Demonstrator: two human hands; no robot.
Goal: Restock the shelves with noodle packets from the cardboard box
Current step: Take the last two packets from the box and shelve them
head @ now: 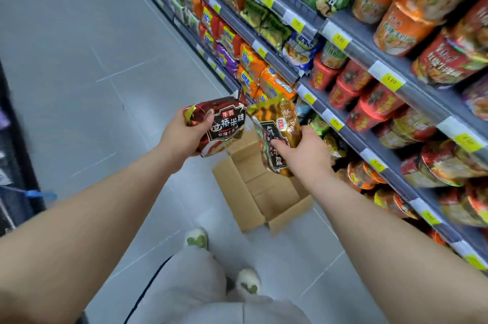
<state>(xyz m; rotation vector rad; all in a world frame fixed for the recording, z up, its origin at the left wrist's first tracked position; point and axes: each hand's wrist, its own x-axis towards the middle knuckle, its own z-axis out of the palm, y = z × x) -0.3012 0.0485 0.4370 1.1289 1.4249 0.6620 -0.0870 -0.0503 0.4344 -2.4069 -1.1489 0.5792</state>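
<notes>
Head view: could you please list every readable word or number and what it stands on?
"过桥米线": red packet in the left hand.
"5.00": yellow price tags on the shelf rail.
Unreadable, partly covered: lettering on the brown packet in the right hand.
Blurred: shelf goods.

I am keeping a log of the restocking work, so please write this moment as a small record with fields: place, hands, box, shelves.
place: shop aisle with a grey floor; shelves on the person's right
left hand: grips a dark red noodle packet
right hand: grips a brown and gold noodle packet
box: cardboard, open, on the floor below the hands; no packets in the visible part of its inside
stock: packets and cups on the shelves; yellow price tags on the rails
</notes>
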